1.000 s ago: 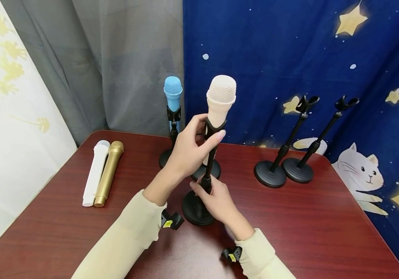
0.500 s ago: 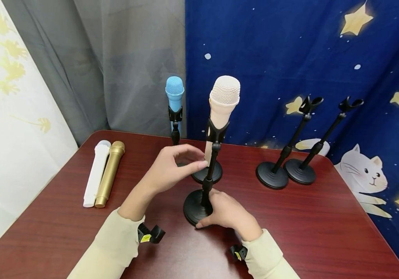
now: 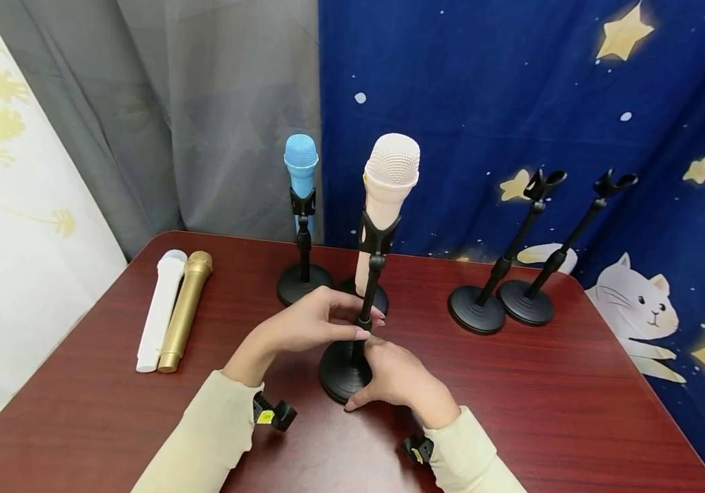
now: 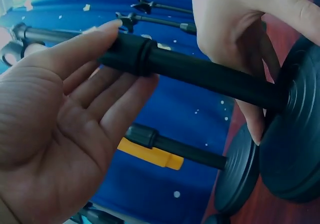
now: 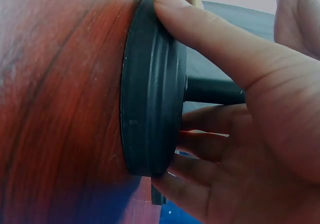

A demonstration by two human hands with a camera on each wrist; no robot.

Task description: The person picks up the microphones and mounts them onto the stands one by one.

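Note:
A cream microphone (image 3: 391, 168) sits tilted in the clip of a black microphone stand (image 3: 375, 263) in front of me. My left hand (image 3: 309, 320) holds the stand's pole at its collar (image 4: 131, 54), thumb on one side and fingers on the other. Lower down, my right hand (image 3: 403, 378) grips the round base (image 5: 152, 94), its thumb at the near rim and its fingers round the far side. The base rests on the table. Behind it stands another stand, largely hidden in the head view; the left wrist view shows a yellow microphone handle (image 4: 152, 155) beside its pole.
A blue microphone (image 3: 300, 161) is mounted on a stand at the back left. White (image 3: 163, 308) and gold (image 3: 186, 308) microphones lie side by side on the table (image 3: 254, 452). Two stands (image 3: 477, 309) (image 3: 526, 302) with bare clips are at the back right, before a blue curtain (image 3: 451, 82).
My left hand has left the clip, dropped down and taken hold of the pole's collar. My right hand has gone from the lower pole to the base.

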